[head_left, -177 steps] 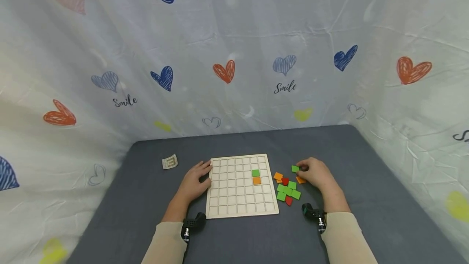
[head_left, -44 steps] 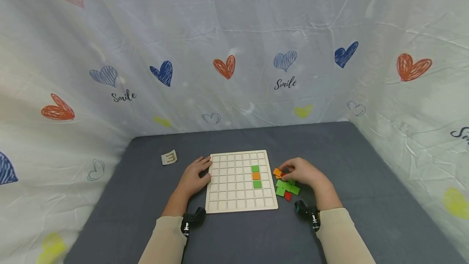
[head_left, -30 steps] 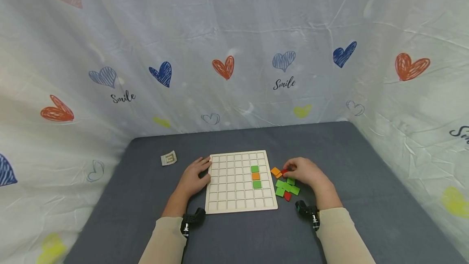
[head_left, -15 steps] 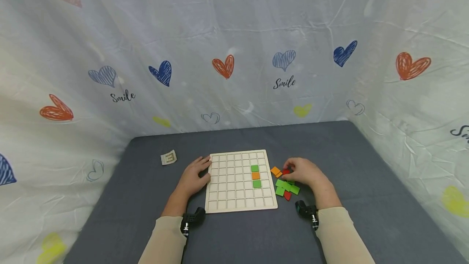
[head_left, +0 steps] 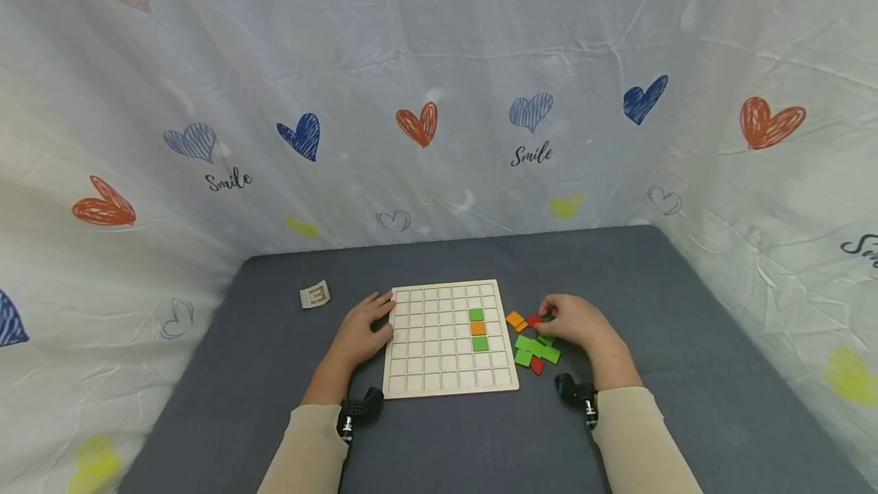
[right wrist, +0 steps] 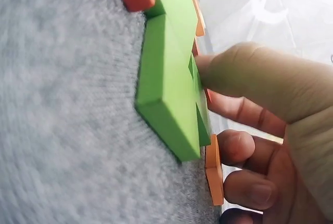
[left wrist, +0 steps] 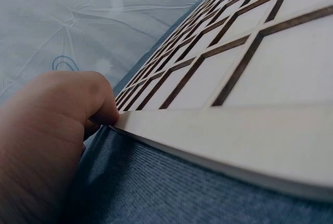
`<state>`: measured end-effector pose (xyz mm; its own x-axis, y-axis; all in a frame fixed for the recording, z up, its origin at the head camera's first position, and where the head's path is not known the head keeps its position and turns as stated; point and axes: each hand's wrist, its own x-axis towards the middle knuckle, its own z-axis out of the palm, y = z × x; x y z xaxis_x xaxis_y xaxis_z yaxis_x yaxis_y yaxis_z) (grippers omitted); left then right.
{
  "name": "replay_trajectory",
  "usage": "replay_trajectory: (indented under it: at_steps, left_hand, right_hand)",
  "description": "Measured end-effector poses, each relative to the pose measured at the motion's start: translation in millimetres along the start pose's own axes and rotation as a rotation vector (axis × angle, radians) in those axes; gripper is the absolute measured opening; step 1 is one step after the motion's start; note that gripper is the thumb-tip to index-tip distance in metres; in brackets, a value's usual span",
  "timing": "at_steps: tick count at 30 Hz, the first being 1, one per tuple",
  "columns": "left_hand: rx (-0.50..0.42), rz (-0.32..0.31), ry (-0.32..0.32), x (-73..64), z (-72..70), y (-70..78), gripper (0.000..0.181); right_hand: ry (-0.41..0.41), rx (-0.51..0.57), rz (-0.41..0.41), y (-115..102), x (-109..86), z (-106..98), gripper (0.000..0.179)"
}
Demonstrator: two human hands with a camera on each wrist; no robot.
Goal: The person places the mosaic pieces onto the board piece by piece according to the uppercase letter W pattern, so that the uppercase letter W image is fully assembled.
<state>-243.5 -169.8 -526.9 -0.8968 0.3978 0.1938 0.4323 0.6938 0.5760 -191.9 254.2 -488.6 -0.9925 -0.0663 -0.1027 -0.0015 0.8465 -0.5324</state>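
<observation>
In the head view, my left hand (head_left: 360,338) rests at the left edge of a wooden grid board (head_left: 428,338), fingers on its rim. The left wrist view shows its fingertips touching the board's corner. A green tile (head_left: 476,315), an orange tile (head_left: 478,328) and another green tile (head_left: 479,344) lie in one column of the board. Right of the board, my right hand (head_left: 579,322) pinches a red tile (head_left: 534,321) at its edge between thumb and index finger. In the right wrist view the other fingers curl beside an orange tile (right wrist: 214,174); green tiles partly hide the pinch.
Several loose green tiles (head_left: 531,347) overlap beside the board, with a red tile (head_left: 538,365) in front and orange tiles (head_left: 516,320) behind. A small printed paper (head_left: 315,294) lies at the table's back left. A heart-patterned curtain (head_left: 439,174) surrounds the dark table (head_left: 439,448).
A second green tile now lies on the board below the orange one. My right hand has come left to the pile, then shifted slightly right at the red tile. The left hand stays put.
</observation>
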Motion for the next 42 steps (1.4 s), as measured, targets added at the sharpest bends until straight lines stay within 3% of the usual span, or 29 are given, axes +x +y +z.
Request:
replay_trajectory:
  at_steps: [10, 24, 35, 42]
  left_hand:
    - [0.008, 0.013, 0.002, -0.7, 1.1, -2.9, 0.054]
    - [0.004, 0.003, 0.007, 0.1, -0.4, -1.3, 0.053]
    - [0.006, 0.019, 0.022, 1.0, 1.0, -3.0, 0.053]
    - [0.017, 0.013, 0.012, 0.6, 0.9, -2.3, 0.054]
  right_hand:
    - [0.01, 0.011, -0.033, 1.6, 3.8, 2.5, 0.031]
    - [0.024, 0.02, -0.091, -0.3, 4.0, 5.1, 0.031]
    - [0.004, 0.021, -0.084, -4.6, 4.3, 7.4, 0.03]
    - [0.043, 0.006, -0.054, -3.4, 5.0, 8.0, 0.04]
